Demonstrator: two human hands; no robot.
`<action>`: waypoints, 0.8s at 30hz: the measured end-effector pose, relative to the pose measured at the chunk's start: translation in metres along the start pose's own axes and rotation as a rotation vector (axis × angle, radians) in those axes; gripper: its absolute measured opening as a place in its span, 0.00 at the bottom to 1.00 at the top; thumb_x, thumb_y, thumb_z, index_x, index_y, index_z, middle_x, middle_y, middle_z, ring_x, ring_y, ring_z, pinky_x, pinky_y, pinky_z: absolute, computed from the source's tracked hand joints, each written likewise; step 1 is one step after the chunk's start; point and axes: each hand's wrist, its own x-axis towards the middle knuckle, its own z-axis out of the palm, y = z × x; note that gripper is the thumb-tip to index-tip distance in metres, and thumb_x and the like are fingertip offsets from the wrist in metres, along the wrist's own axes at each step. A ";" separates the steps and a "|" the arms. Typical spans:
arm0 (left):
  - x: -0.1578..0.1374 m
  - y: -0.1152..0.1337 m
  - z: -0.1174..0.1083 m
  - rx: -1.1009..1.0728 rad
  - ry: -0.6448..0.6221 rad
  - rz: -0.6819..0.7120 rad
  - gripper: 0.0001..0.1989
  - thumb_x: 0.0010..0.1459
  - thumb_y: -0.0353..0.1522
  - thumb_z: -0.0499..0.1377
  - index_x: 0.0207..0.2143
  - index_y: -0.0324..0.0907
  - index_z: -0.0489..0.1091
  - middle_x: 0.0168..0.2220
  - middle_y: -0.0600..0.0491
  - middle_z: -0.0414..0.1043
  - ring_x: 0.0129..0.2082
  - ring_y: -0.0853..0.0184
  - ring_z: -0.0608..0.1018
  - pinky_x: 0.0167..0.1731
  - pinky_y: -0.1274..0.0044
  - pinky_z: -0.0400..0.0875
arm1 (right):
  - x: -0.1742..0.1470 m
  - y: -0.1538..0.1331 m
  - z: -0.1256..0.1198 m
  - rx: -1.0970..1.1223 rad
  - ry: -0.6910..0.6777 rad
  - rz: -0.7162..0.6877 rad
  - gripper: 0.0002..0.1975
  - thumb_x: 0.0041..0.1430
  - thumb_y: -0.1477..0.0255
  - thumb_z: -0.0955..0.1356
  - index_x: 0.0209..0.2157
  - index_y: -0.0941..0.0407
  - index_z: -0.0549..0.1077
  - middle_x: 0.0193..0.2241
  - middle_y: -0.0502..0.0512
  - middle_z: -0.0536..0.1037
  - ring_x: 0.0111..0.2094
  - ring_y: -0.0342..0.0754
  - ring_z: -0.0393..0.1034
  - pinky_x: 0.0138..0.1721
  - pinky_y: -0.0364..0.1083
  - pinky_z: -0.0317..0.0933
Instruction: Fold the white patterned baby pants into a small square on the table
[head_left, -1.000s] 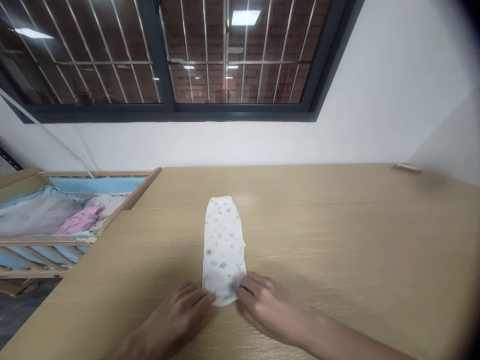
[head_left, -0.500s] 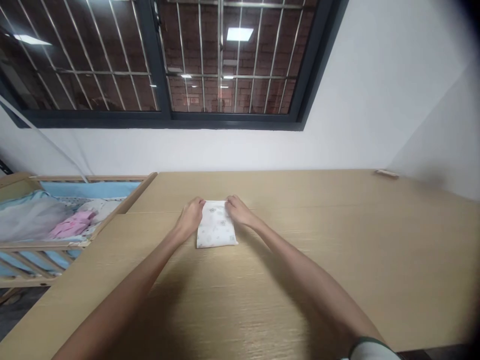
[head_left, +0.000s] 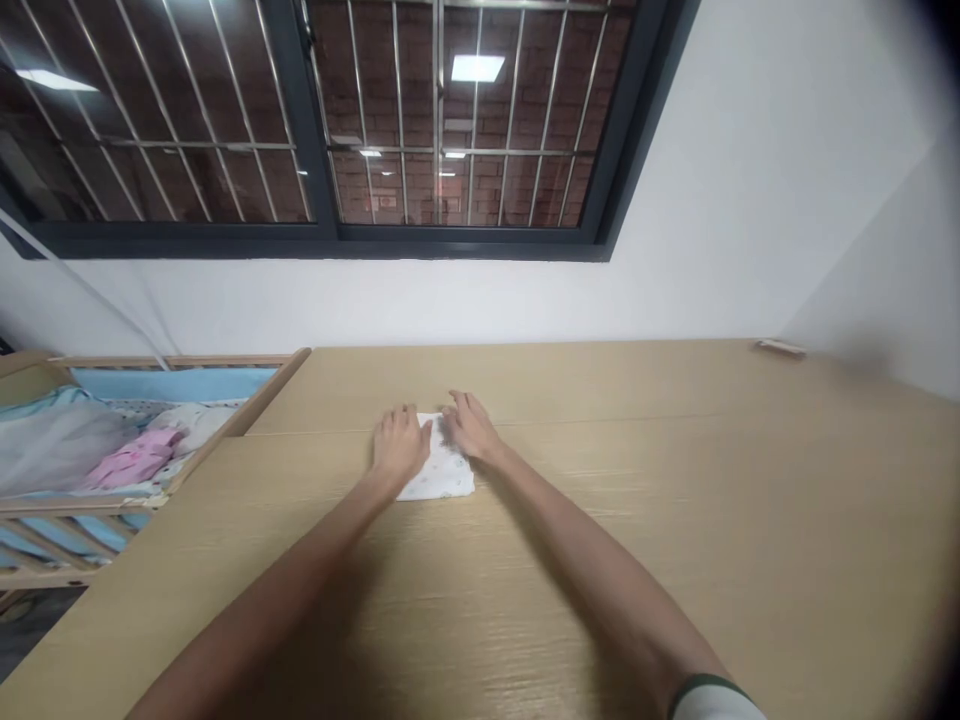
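Observation:
A folded white cloth (head_left: 442, 476) with a small faint print lies on the pale wooden tabletop (head_left: 600, 540). My left hand (head_left: 400, 443) rests palm down over its left side, fingers extended and the thumb on the cloth. At the upper right corner is my right hand (head_left: 471, 426), its fingers loosely stretched and slightly bent. Neither hand pinches the cloth. Both hands hide parts of its top and side edges.
To the left stands a wooden crib (head_left: 277, 388) with blue lining, a pink cloth (head_left: 139, 458) and pale bedding inside. A small flat piece (head_left: 780, 348) lies at the table's far right. Behind the table rises a white wall (head_left: 450, 300) with a barred window.
Both hands have let go of the cloth's top corners. My left hand has turned flat over the left side; the right hand's fingers have loosened. The cloth stays in nearly the same place.

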 end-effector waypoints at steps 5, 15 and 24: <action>-0.084 0.017 0.001 0.044 -0.079 0.229 0.23 0.67 0.43 0.49 0.50 0.33 0.71 0.48 0.36 0.73 0.48 0.49 0.75 0.48 0.62 0.69 | -0.037 -0.035 -0.018 0.059 -0.226 -0.477 0.29 0.73 0.56 0.53 0.70 0.51 0.50 0.71 0.56 0.47 0.70 0.53 0.41 0.68 0.55 0.39; -0.121 0.007 0.025 0.124 0.010 0.389 0.26 0.65 0.41 0.49 0.49 0.25 0.72 0.48 0.30 0.74 0.51 0.46 0.75 0.53 0.57 0.68 | -0.047 -0.045 0.015 0.094 -0.611 -0.549 0.27 0.74 0.56 0.52 0.69 0.47 0.53 0.70 0.49 0.47 0.71 0.49 0.38 0.70 0.55 0.34; -0.124 0.003 0.042 0.092 0.029 0.350 0.31 0.65 0.41 0.50 0.60 0.24 0.61 0.61 0.27 0.61 0.64 0.41 0.63 0.58 0.56 0.63 | 0.021 0.002 0.022 -0.159 -0.437 -0.477 0.30 0.73 0.57 0.51 0.71 0.51 0.48 0.71 0.53 0.44 0.72 0.51 0.35 0.70 0.55 0.30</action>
